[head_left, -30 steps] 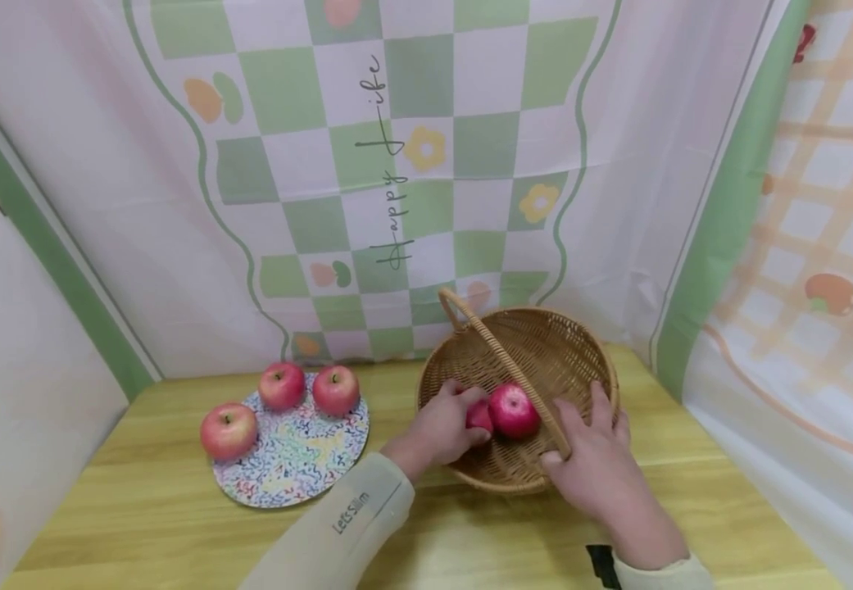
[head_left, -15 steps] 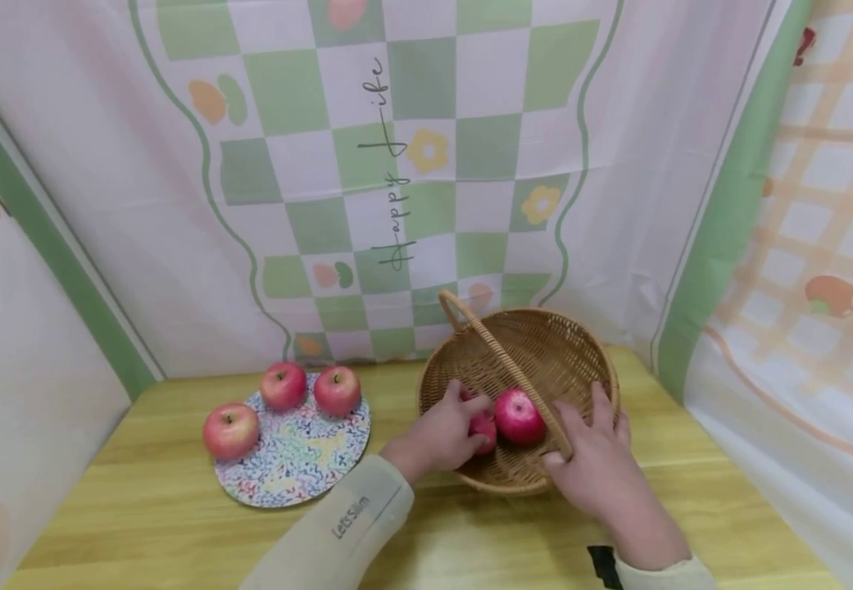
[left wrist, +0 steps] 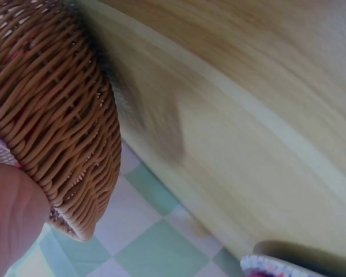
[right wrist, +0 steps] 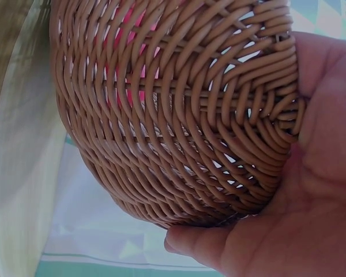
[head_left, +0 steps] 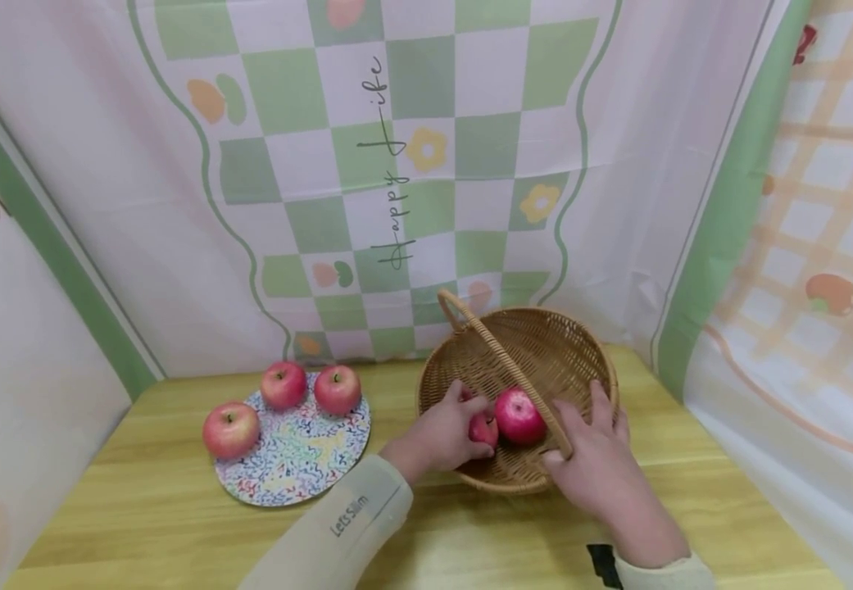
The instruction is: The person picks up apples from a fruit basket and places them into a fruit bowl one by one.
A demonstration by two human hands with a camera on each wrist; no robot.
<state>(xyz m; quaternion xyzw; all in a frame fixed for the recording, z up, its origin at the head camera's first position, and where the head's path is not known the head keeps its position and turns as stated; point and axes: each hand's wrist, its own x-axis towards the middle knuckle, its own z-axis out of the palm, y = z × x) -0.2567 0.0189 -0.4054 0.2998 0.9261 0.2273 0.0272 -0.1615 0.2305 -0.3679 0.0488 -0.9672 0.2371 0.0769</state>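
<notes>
A brown wicker basket (head_left: 559, 352) with an arched handle (head_left: 500, 352) stands on the table, its opening tilted toward the viewer. Inside it lies a red apple (head_left: 520, 416). Beside that one, my left hand (head_left: 437, 430) reaches in over the rim, its fingers and thumb curled about a second red apple (head_left: 483, 429), partly hidden by them. My right hand (head_left: 603, 467) grips the basket's right side near the handle's foot, some fingers over the rim. The right wrist view shows its palm (right wrist: 328, 127) against the woven wall (right wrist: 179, 127), with red showing through the gaps.
Left of the basket a speckled round plate (head_left: 293, 459) bears three apples (head_left: 230, 430) near its rim. Printed cloth (head_left: 419, 188) hangs behind the wooden table (head_left: 441, 541), with more cloth at both sides. A black strap (head_left: 603, 565) shows by the right cuff.
Both apples in the basket have shifted slightly to the right, and the left fingers have moved with theirs. My right hand has kept its place on the basket.
</notes>
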